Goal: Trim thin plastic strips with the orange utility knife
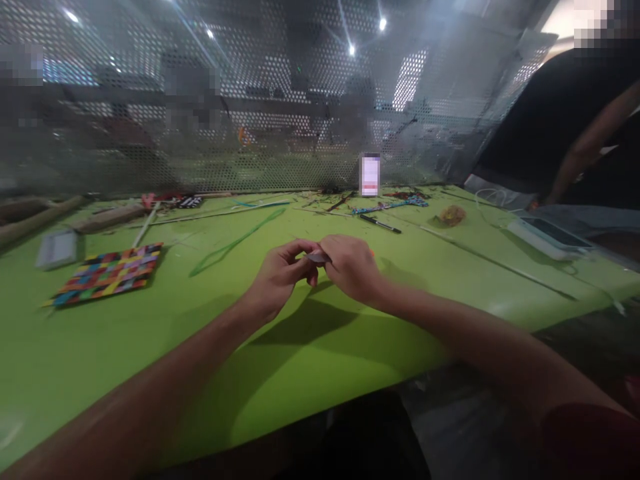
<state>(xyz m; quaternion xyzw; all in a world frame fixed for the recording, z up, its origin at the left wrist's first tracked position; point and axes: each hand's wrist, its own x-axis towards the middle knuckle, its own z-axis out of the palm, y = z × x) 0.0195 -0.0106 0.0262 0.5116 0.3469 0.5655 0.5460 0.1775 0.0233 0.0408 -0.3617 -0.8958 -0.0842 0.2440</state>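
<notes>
Over the middle of the green table (125, 347), my left hand (280, 275) and my right hand (353, 267) meet with fingers curled. Both pinch a small flat greyish-pink piece (319, 256) held between them, just above the table top. An orange tip (372, 253) shows behind my right hand; what it belongs to is hidden. A long green strip (235, 243) lies on the table just beyond my left hand.
A multicoloured woven mat (107, 273) lies at the left, a grey box (57, 248) beyond it. A black pen (380, 223), blue strips (390, 205), a brown coil (453, 215) and a white device (547, 237) lie at the back right. A perforated metal screen (250, 100) backs the table. Another person (575, 127) stands at the right.
</notes>
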